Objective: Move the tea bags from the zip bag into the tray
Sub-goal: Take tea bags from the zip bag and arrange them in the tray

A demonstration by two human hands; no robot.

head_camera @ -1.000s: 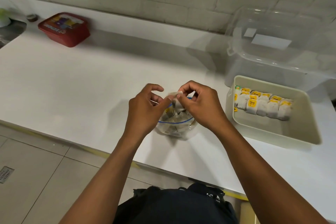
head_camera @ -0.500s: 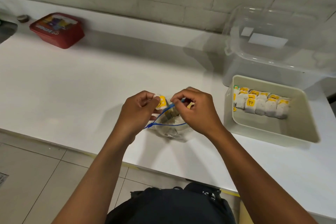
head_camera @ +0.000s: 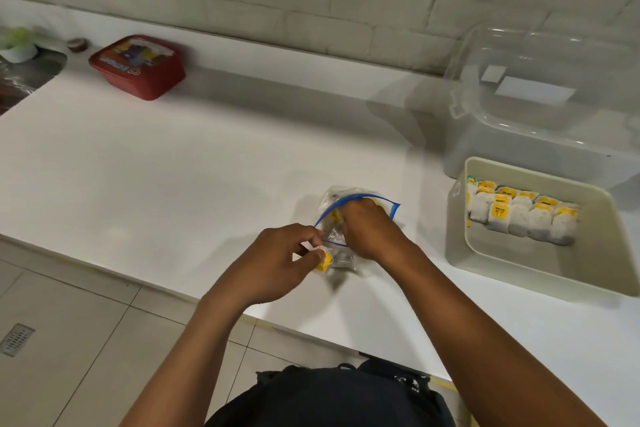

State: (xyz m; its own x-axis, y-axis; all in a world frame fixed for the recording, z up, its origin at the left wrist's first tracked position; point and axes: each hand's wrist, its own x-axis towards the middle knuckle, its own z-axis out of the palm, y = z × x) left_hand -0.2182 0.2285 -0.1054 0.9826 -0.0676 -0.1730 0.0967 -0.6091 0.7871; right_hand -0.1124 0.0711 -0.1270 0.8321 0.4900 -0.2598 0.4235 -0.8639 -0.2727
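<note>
A clear zip bag with a blue zip strip lies open on the white counter, tea bags showing inside. My right hand reaches into its mouth; its fingers are hidden inside. My left hand, just left of the bag, pinches a tea bag with a yellow tag near the bag's lower edge. The beige tray stands to the right, holding a row of several yellow-tagged tea bags along its far side.
A large clear plastic box stands behind the tray against the brick wall. A red lidded container sits at the back left, with a sink at the far left. The counter's front edge runs just below my hands.
My right hand has gone deeper into the bag's mouth. My left hand has dropped lower with a yellow-tagged tea bag. The bag's zip strip has spread wider.
</note>
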